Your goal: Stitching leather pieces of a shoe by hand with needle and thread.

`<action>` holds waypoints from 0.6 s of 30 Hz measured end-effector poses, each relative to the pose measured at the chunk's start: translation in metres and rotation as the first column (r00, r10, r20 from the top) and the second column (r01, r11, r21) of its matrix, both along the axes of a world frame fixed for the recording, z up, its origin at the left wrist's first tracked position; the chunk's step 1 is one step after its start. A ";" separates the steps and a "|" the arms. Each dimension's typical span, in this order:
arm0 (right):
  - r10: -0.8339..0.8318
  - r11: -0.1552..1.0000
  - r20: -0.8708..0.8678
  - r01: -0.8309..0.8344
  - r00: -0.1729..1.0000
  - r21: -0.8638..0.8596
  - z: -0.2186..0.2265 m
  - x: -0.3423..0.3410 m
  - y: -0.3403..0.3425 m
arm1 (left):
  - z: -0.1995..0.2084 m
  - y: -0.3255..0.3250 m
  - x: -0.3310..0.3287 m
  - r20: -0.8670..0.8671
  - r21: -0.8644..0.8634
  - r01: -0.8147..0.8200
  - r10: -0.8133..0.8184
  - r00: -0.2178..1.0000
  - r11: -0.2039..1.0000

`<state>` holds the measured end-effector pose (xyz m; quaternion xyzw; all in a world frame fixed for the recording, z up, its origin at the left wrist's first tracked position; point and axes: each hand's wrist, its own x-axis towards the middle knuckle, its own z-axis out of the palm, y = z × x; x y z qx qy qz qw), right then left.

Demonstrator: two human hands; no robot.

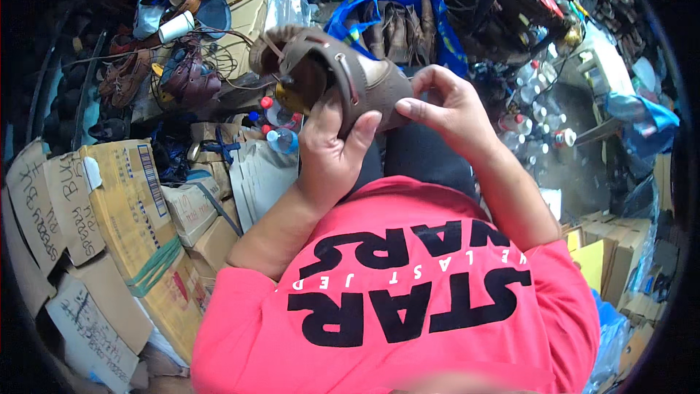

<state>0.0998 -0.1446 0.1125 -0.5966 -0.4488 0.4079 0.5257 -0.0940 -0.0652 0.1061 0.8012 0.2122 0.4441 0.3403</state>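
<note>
A brown leather shoe upper (pixel 385 94) is held up in front of me above my lap. It looks like a boat-shoe kind, with a pale lining and a lace along the collar. My left hand (pixel 333 140) grips it from the near side, thumb outside and fingers reaching into the opening. At its right end, the thumb and curled fingers of my right hand (pixel 445 106) close on the edge of the leather. Some of those fingertips are hidden, so I cannot tell whether they also hold something small.
Beyond my knees stands a blue bag (pixel 456 51) with several brown shoe pieces in it. Cardboard boxes (pixel 120 204) crowd the left. Plastic bottles (pixel 516 124) lie to the right, with folded cardboard (pixel 623 248) nearer. A wooden bench (pixel 244 0) with cords and shoes is far left.
</note>
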 end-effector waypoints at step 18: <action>0.088 0.984 0.030 -0.082 0.996 -0.160 -0.054 -0.024 0.030 | -0.091 0.057 -0.026 0.481 -0.872 0.482 -0.035 0.876 0.086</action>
